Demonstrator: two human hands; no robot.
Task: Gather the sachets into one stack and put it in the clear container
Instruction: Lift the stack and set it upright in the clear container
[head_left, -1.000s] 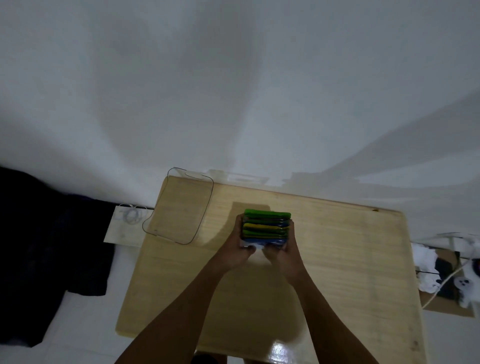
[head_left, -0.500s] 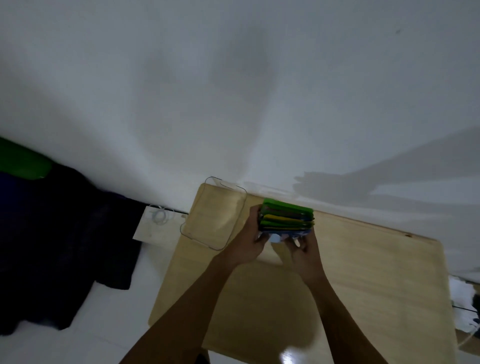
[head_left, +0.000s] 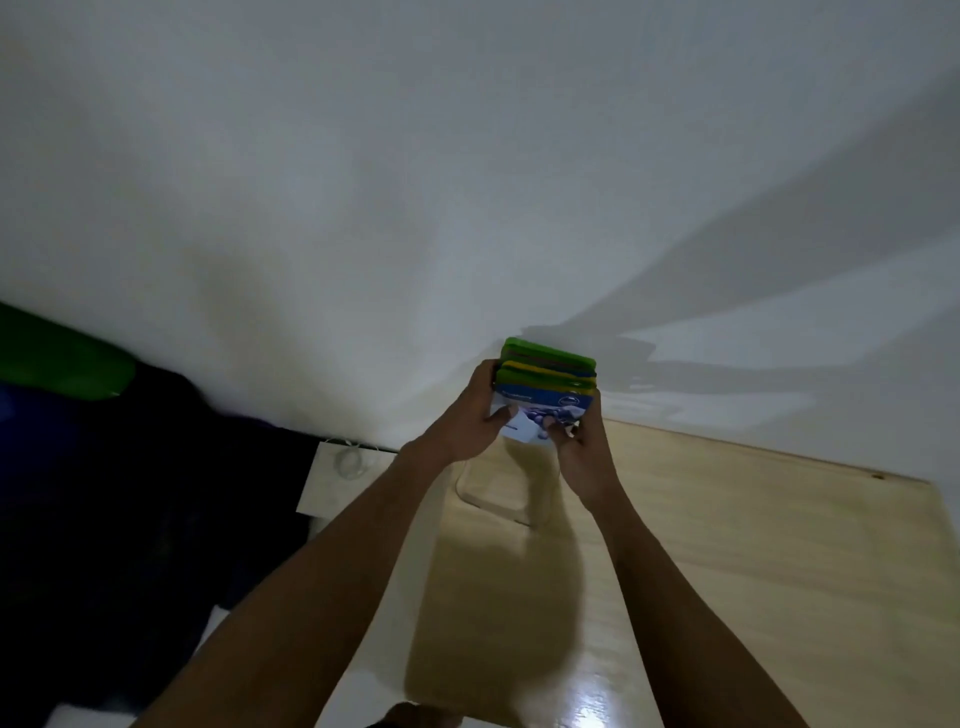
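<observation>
1. Right now we are holding the stack of sachets (head_left: 545, 387) up off the surface (head_left: 753, 545), with the left hand (head_left: 470, 421) clamped on its left end and the right hand (head_left: 584, 441) clamped on its right end, thumbs pressing on the blue-and-white sachet that faces us.
2. Its long axis is running left to right between our palms, and the green and yellow edges are fanning slightly at the far side.
3. Crucially, the clear container (head_left: 493, 493) is lying just below and a little near of the stack, at the far-left corner of the surface, mostly hidden behind our wrists; only its near rounded rim is showing.
4. We are judging that the coming move is a lowering one, with little sideways travel left.
5. Neither hand is clearly nearer the container, since it is sitting between our forearms.
6. We are expecting the loose far edges to splay if either hand's grip eases before the stack is resting inside.
</observation>
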